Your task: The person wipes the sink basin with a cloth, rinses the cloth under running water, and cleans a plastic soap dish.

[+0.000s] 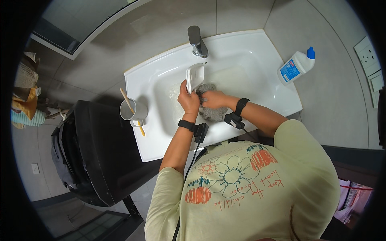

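Observation:
My left hand (189, 100) is closed around the lower end of a white plastic soap dish (196, 75), tilted up over the sink. Beside it, my right hand (214, 99) grips a wet-looking grey cloth (212, 115), bunched up close to the dish's lower end. The two hands are nearly touching. Both are over the basin of a white sink (161, 86), which holds some cloudy, sudsy water. The fingertips of my right hand are partly buried in the cloth.
A chrome faucet (197, 41) stands at the sink's back. At the left rim is a grey mug (140, 110) with a tan stick in it and a yellow handle beside it. A white bottle with a blue cap (296, 67) sits right. A black bin-like object (110, 154) stands left.

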`<action>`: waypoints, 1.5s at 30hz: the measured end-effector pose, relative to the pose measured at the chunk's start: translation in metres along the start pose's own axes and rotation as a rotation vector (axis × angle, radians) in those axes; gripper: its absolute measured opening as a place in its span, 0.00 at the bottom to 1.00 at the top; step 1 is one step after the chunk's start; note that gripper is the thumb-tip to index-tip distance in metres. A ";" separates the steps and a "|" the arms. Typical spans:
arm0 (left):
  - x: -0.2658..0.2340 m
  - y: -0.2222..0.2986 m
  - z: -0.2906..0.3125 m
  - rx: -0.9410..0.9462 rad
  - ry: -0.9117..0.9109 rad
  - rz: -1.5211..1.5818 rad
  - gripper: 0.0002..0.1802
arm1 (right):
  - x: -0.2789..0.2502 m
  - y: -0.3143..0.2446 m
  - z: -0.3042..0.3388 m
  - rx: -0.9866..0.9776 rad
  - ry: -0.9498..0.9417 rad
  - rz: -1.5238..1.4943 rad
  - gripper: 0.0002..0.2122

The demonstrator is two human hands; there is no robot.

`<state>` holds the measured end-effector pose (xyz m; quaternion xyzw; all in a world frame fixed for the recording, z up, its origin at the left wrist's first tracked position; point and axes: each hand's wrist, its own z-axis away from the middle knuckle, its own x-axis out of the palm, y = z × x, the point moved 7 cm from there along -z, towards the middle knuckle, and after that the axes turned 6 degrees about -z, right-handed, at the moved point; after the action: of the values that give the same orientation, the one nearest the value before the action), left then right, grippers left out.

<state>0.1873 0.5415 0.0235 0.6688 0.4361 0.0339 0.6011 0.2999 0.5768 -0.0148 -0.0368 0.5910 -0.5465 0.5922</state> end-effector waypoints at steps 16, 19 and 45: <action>-0.039 0.023 0.000 0.265 -0.109 -0.134 0.27 | -0.104 0.022 0.033 -0.307 0.470 0.104 0.25; -0.041 0.031 0.018 0.411 -0.216 -0.169 0.26 | -0.121 -0.041 0.049 -0.495 0.467 -0.044 0.19; -0.238 -0.138 0.018 -0.583 0.069 -0.891 0.14 | -0.068 0.021 0.031 -0.035 0.364 0.064 0.07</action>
<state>-0.0243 0.3642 0.0174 0.2224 0.6697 -0.0828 0.7037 0.3560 0.6137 0.0251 0.0713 0.6987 -0.5146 0.4919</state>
